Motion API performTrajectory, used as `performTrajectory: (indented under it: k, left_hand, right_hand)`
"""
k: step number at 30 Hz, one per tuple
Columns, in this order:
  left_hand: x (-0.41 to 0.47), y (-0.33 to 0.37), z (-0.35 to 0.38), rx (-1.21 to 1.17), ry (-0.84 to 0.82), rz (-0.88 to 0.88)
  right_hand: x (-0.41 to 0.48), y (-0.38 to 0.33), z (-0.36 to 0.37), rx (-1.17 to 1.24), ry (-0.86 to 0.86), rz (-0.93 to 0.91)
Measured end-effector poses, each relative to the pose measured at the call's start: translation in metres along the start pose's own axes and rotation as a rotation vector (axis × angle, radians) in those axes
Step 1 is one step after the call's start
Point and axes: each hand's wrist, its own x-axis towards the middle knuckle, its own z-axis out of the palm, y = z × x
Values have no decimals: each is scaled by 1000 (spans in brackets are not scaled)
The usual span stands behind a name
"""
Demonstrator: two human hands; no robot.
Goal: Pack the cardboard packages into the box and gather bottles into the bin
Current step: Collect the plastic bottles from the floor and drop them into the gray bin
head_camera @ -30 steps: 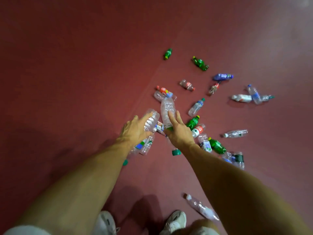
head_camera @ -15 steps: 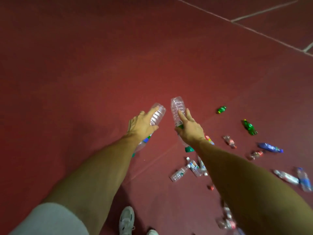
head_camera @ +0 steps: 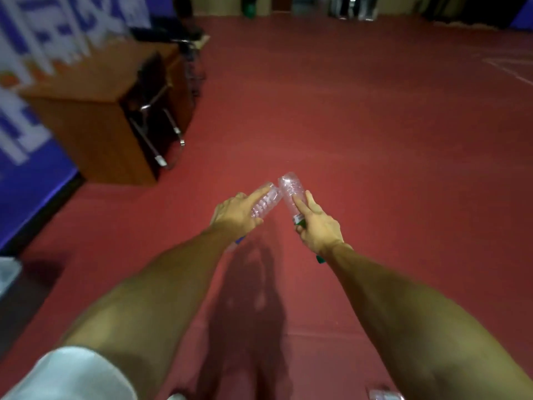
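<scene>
Grips a clear bottle (head_camera: 266, 199) round its middle with the left hand (head_camera: 236, 217) and a second bottle (head_camera: 292, 187) likewise with the right hand (head_camera: 318, 226), far ends touching just beyond the fingertips, above the red floor (head_camera: 375, 140); probably light, thin-walled, slippery and easily crushed, so best held mid-body, gently.

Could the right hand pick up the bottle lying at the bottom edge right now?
Probably not: the right hand holds a clear bottle in its grip, and the floor bottle lies low, under that outstretched arm.
</scene>
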Motion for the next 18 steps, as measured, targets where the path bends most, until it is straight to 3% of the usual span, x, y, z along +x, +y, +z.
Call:
performTrajectory:
  k: [10,18]
  left_hand:
    - [-97,-287,-101,-5,83,-431]
    - [-191,-454,-152,24,171,-744]
  right_hand:
    - [103,-317,97,44,-171,-346]
    - [120,-525,162,78,-283,-603]
